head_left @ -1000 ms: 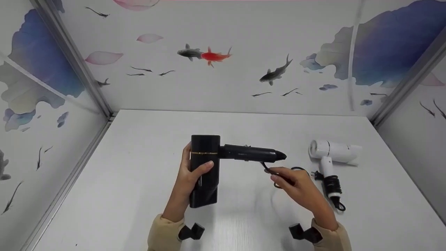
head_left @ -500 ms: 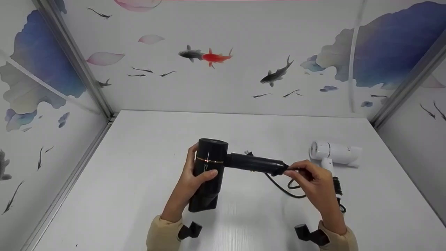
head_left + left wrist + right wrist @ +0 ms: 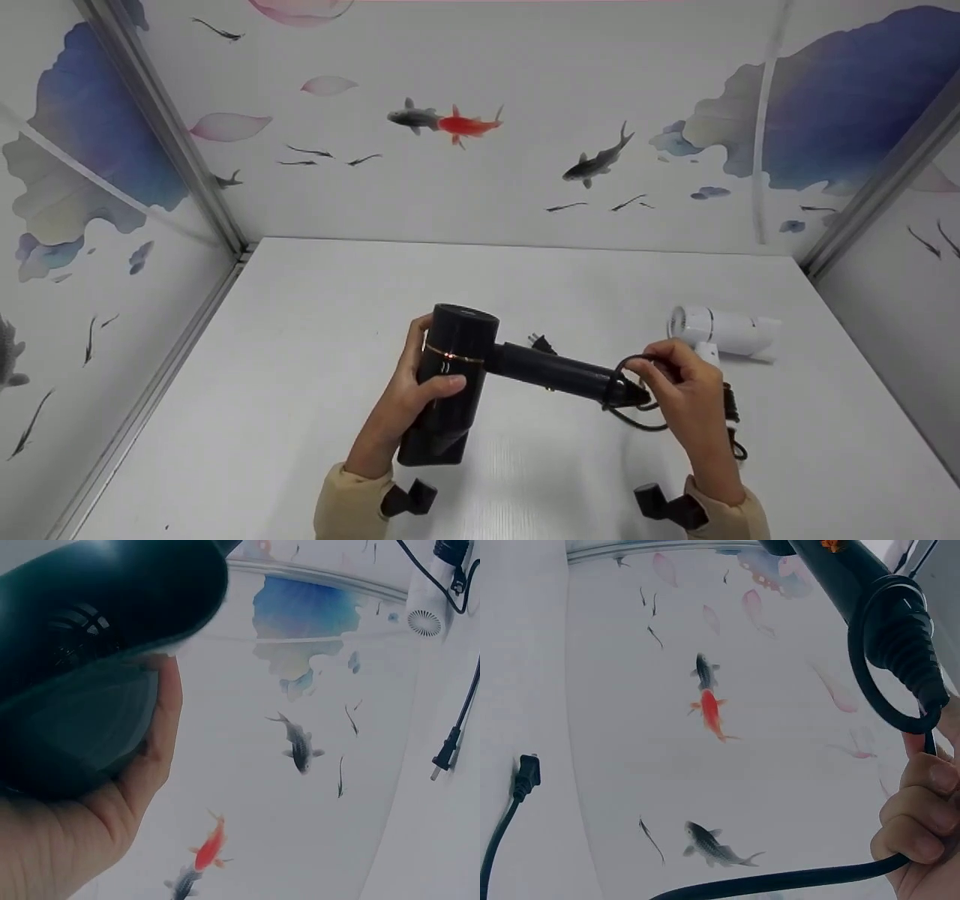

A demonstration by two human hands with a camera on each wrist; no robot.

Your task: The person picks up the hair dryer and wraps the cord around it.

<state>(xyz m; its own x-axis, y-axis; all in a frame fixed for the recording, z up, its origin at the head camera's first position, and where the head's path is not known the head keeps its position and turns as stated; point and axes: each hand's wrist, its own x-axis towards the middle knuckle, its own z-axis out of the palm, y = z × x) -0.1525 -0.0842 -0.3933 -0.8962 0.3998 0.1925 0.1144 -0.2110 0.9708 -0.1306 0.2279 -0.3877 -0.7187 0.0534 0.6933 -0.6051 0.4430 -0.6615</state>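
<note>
A black hair dryer (image 3: 454, 375) with a thin gold band is held up over the table, its handle (image 3: 555, 369) pointing right and slightly down. My left hand (image 3: 412, 394) grips the dryer's barrel, thumb across the front; in the left wrist view the barrel (image 3: 82, 622) fills the upper left. My right hand (image 3: 679, 379) pinches the black power cord (image 3: 637, 426) near the handle's end. In the right wrist view a loop of cord (image 3: 859, 641) goes round the handle's base, and the fingers (image 3: 922, 814) curl about the cord. The plug (image 3: 541, 344) lies behind the handle.
A white hair dryer (image 3: 735, 331) lies on the white table (image 3: 315, 337) at the right, partly hidden behind my right hand, with black cord (image 3: 730, 403) wound on its handle. Printed wall panels (image 3: 480, 195) enclose the table at the back and both sides.
The black dryer has tilted, its handle end swinging down and its barrel shifting right. My right hand has moved right and up, and the cord now loops round the handle's end.
</note>
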